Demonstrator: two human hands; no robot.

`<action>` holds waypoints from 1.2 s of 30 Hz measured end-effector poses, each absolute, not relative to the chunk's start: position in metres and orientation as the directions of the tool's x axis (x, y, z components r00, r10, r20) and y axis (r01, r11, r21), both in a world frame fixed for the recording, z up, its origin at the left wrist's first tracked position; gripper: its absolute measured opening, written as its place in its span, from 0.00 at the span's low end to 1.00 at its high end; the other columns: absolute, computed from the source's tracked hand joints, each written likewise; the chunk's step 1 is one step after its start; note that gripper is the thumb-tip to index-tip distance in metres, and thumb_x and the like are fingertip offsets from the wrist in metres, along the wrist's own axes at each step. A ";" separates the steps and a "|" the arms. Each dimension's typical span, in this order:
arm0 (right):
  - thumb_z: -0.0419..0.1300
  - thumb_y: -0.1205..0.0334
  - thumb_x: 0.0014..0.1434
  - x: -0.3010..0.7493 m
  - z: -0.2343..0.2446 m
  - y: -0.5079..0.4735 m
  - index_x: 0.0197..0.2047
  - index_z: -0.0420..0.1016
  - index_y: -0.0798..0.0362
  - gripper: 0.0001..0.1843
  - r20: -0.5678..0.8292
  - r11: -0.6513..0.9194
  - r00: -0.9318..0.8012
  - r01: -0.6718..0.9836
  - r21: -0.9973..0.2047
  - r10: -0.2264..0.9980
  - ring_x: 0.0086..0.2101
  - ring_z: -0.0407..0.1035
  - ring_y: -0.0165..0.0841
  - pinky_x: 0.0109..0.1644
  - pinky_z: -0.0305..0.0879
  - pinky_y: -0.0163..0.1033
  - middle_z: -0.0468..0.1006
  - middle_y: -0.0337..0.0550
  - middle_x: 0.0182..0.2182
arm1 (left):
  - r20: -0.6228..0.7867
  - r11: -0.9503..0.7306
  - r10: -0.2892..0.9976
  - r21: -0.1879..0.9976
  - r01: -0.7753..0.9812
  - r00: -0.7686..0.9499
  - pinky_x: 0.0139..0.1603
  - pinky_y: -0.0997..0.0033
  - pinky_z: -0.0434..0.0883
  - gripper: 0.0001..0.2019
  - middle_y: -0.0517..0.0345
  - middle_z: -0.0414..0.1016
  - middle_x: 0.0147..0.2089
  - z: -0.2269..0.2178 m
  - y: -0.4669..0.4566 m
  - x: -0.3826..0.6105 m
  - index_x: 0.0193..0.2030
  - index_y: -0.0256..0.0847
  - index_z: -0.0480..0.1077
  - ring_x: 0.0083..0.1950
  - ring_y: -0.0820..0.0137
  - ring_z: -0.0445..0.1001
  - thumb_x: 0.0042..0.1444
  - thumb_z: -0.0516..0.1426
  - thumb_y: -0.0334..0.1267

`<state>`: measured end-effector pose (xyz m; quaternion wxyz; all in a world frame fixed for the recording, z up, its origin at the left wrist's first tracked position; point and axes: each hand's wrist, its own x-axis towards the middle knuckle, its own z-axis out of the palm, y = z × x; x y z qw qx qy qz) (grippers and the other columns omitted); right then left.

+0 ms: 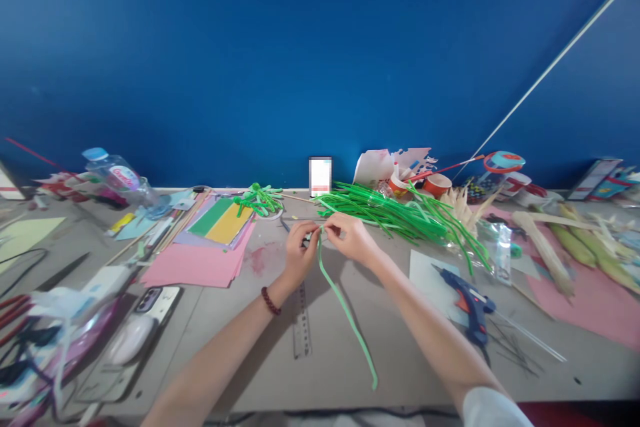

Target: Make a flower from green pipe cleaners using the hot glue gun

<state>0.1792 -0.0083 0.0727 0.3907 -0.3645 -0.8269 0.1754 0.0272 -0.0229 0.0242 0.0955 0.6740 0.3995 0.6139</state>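
Observation:
A pale green pipe cleaner hangs from my fingers and trails down toward the table's front edge. My left hand is pinched on its upper end. Close beside it, my right hand pinches the same end between thumb and finger. Exactly how the tip is bent between the fingertips is too small to tell. Under my left wrist lies a clear ruler, partly covered. Just beyond my right hand spreads a heap of bright green pipe cleaners, and a small bundle of curled green pieces sits beyond my left hand.
A blue glue gun lies right of my right forearm on pale paper. Pink paper and coloured sheets are at left, near a phone. A lit phone leans on the blue wall. Corn husks are far right.

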 end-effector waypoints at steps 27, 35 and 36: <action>0.52 0.66 0.60 0.187 0.068 0.000 0.38 0.74 0.51 0.10 0.538 0.691 -0.434 0.417 -0.591 0.722 0.38 0.70 0.34 0.41 0.66 0.38 0.76 0.46 0.37 | 0.771 -0.699 0.637 0.584 0.413 -0.012 0.46 0.62 0.68 0.03 0.54 0.74 0.37 0.031 -0.022 0.023 0.37 0.42 0.69 0.42 0.67 0.72 0.58 0.54 0.34; 0.52 0.69 0.60 0.192 0.072 -0.002 0.39 0.75 0.51 0.11 0.544 0.746 -0.511 0.483 -0.458 0.665 0.41 0.70 0.36 0.47 0.65 0.39 0.78 0.46 0.38 | 0.803 -0.760 0.584 0.489 0.428 0.119 0.42 0.64 0.69 0.05 0.52 0.74 0.37 0.031 -0.016 0.017 0.37 0.41 0.69 0.40 0.68 0.71 0.59 0.52 0.31; 0.52 0.69 0.60 0.194 0.071 -0.001 0.39 0.75 0.50 0.11 0.537 0.747 -0.520 0.489 -0.451 0.664 0.41 0.70 0.36 0.47 0.65 0.39 0.78 0.46 0.38 | 0.807 -0.768 0.576 0.480 0.425 0.129 0.41 0.65 0.69 0.05 0.52 0.74 0.37 0.032 -0.015 0.017 0.37 0.40 0.69 0.39 0.68 0.71 0.59 0.52 0.31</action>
